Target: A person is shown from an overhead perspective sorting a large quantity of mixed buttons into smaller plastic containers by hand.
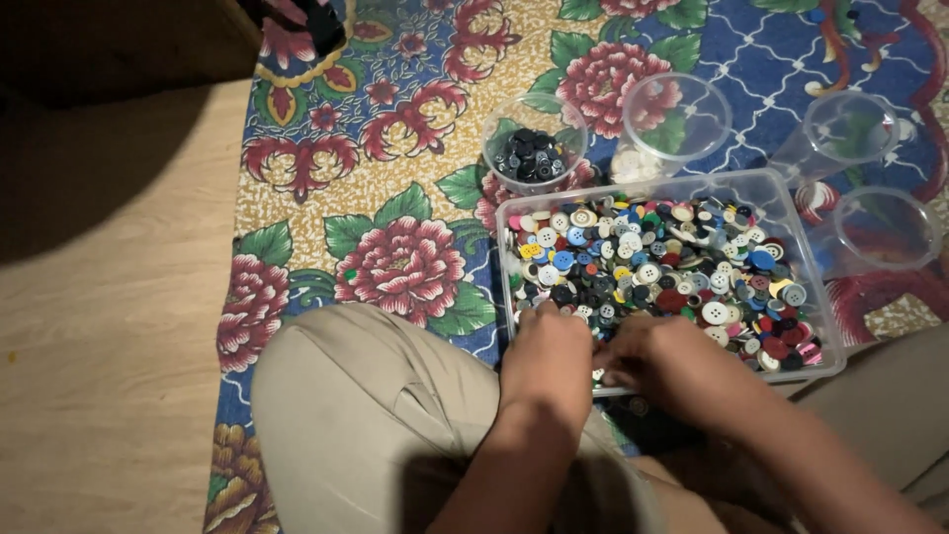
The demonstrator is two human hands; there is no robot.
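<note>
Knee (366,415) nearest; hands (549,356) over button tray (806,267).

The cloth (395,148) is blue and mustard yellow, patterned with big dark red flowers, green leaves and white latticework. The floor (109,346) is pale wood grain. The tray (791,222) is clear plastic, holding buttons (657,267) in white, blue, red, yellow, black, green and grey. One clear cup (534,148) holds black buttons. The other cups (677,114) are clear. The trousers (366,415) are plain beige.
</note>
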